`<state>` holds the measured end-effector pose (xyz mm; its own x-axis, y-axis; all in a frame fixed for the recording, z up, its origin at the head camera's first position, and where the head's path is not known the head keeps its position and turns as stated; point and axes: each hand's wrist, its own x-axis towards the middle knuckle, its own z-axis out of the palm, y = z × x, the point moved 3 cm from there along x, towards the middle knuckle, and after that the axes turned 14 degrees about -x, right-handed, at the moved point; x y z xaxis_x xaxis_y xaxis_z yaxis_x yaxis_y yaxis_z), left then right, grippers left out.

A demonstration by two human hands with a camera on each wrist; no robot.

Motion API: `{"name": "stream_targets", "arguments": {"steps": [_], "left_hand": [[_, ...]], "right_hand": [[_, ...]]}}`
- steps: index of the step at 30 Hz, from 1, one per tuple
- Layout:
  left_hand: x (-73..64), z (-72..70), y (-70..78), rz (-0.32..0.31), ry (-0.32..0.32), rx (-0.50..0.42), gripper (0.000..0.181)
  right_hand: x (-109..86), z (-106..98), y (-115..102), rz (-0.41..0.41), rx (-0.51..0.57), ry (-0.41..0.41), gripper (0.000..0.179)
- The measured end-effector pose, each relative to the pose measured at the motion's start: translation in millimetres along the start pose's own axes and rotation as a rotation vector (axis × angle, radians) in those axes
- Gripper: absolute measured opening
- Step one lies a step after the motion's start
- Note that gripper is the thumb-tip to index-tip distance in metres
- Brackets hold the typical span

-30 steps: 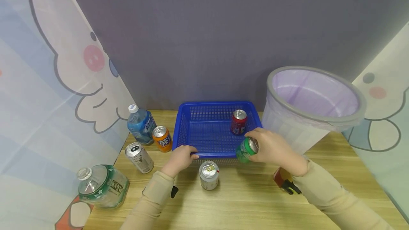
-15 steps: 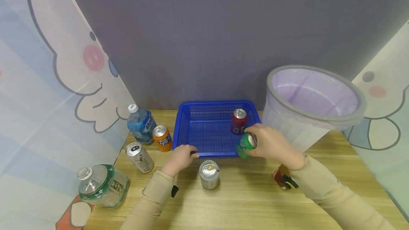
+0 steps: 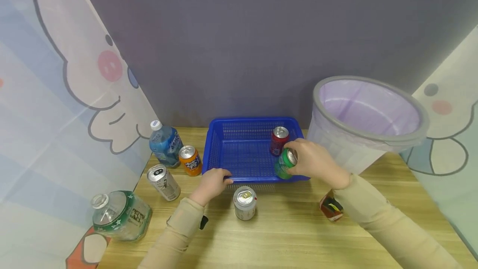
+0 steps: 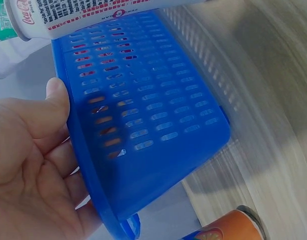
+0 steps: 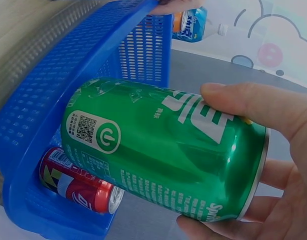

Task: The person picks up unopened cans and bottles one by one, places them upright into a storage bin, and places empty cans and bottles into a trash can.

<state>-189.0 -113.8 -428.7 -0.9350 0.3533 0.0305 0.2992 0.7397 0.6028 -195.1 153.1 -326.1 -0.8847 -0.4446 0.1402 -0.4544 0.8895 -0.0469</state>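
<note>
In the head view, my left hand [image 3: 212,185] grips the front rim of a blue plastic basket [image 3: 246,180]. The left wrist view shows the thumb on the rim's outer side and the fingers curled behind it. My right hand [image 3: 315,163] holds a green Sprite can [image 3: 284,164] near its top, at the basket's front right corner. The right wrist view has this green can [image 5: 158,150] tilted across the basket's rim [image 5: 121,25], thumb on one side and fingers on the other. A red can [image 3: 279,141] stands inside the basket, at the right.
A silver-white can [image 3: 245,204] stands before the basket. Left are an orange can [image 3: 190,162], a grey-white can [image 3: 164,184], a blue bottle [image 3: 165,146] and a green-labelled bottle [image 3: 123,217]. A lined bin [image 3: 336,152] stands right; a small dark red carton-like thing [image 3: 330,206] lies by the right forearm.
My right hand has moved a little to the left and away from me, carrying the green can inside the basket's front rim. The left hand stays on the rim.
</note>
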Motion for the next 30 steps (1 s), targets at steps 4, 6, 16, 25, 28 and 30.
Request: {"name": "stream_targets", "arguments": {"steps": [4,6,16,25,28,30], "left_hand": [[0.7,-1.4,0.6,0.006,0.009,-0.005,0.017],[1.0,-1.8,0.8,0.016,0.011,-0.002,0.017],[0.2,-1.4,0.3,0.015,-0.001,-0.010,0.017],[0.8,-1.3,0.8,0.008,-0.001,-0.002,0.017],[0.7,-0.6,0.5,0.006,-0.004,-0.002,0.017],[0.3,0.0,0.2,0.003,-0.008,-0.002,0.018]], "right_hand": [[4.3,-0.3,1.1,0.011,0.000,-0.009,0.060],[5.9,0.4,2.3,0.020,-0.001,-0.019,0.061],[18.2,7.6,6.7,0.053,0.032,-0.087,0.066],[26.4,25.8,11.2,0.079,0.031,-0.123,0.065],[28.2,34.2,13.6,0.083,0.033,-0.128,0.064],[28.9,38.9,15.0,0.084,0.034,-0.130,0.064]]}}
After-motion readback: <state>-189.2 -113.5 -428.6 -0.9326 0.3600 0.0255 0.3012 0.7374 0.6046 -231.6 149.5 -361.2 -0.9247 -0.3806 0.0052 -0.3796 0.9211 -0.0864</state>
